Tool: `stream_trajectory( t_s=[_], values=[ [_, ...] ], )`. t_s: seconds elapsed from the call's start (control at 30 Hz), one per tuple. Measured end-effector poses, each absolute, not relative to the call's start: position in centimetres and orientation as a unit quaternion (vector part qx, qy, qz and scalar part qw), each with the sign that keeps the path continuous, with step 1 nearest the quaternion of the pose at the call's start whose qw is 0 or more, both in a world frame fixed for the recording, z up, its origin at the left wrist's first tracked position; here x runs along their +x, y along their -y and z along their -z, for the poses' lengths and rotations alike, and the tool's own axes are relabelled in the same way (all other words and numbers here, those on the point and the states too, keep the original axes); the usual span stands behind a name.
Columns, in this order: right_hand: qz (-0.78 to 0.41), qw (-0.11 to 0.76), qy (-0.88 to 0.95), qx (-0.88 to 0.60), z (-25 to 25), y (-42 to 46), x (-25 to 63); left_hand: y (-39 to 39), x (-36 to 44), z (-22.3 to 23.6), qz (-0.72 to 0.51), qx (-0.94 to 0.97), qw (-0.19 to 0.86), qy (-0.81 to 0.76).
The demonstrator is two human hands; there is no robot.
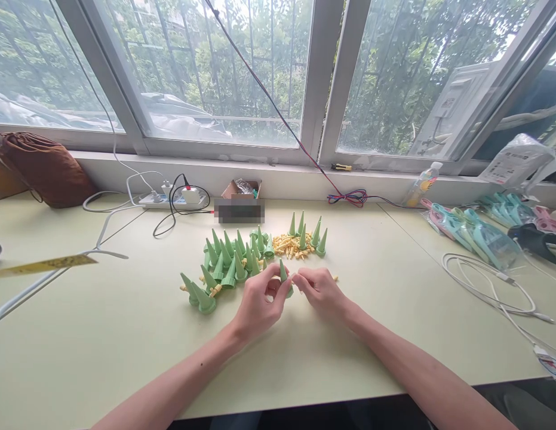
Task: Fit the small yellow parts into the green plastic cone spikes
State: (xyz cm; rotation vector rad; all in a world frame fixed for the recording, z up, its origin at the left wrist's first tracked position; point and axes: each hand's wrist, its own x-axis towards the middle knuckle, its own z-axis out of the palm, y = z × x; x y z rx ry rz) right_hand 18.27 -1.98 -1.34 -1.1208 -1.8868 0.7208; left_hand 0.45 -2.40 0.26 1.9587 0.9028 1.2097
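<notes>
My left hand (263, 298) grips a green plastic cone (283, 272) with a wider base, its tip pointing up. Close against it, my right hand (320, 289) is pinched at the cone's right side; whatever its fingertips hold is too small to make out. Beyond my left hand stands a cluster of similar green cones (228, 257), with small yellow pieces among some of them. A heap of small yellow plastic pieces (289, 245) lies behind my hands, and several more cones (321, 242) stand at its right edge.
An open cardboard box (230, 190) and a power strip (170, 200) sit by the window ledge. On the right are a coiled white cable (488, 292), bagged pink and green plastic items (479, 233) and a bottle (423, 184). A brown pouch (45, 170) rests at the left.
</notes>
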Motion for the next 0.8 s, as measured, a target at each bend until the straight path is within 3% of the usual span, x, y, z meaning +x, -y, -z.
stream_trajectory(
  t_s=[0.5, 0.8],
  values=[
    [-0.282, 0.389, 0.754, -0.448, 1.20, 1.93, 18.21, 2.29, 0.45, 0.25, -0.452, 0.792, 0.252, -0.324],
    [-0.284, 0.416, 0.744, -0.439, 1.49, 1.73, 18.26, 2.40, 0.52, -0.27, -0.453, 0.765, 0.310, -0.336]
  ],
)
